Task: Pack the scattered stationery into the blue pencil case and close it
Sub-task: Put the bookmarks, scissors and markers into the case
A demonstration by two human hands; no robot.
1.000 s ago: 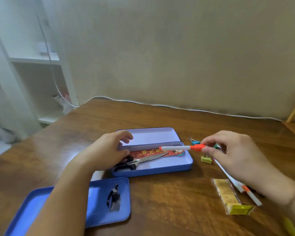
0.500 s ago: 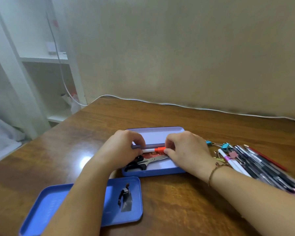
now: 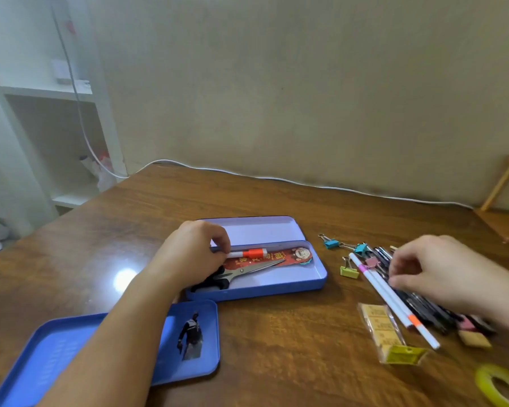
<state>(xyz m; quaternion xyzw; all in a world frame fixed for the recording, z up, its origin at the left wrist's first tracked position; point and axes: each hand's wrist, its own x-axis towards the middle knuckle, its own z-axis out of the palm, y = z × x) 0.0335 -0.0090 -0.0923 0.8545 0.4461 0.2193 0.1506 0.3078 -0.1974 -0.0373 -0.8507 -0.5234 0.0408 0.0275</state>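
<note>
A: Pens next. Pile of pens lies on the table right of the blue pencil case; right hand hovers over it, fingers curled, can't tell if it grips one.

B: Left hand?

A: Pinching the orange-capped marker at the case's back edge, inside the tray, above the scissors and red bookmark.

B: Handling?

A: Pens look light, stiff, smooth, likely to roll, so I'd pinch mid-barrel. Binder clips are small and hard; take them by the body, not the wire arms. Wrapped eraser pack has slick film, so grip the sides.

B: Lid?

A: One lid stands open at the back; a separate blue tray sits at front left under the left forearm. Probably thin metal, rigid, press evenly when closing.
</note>
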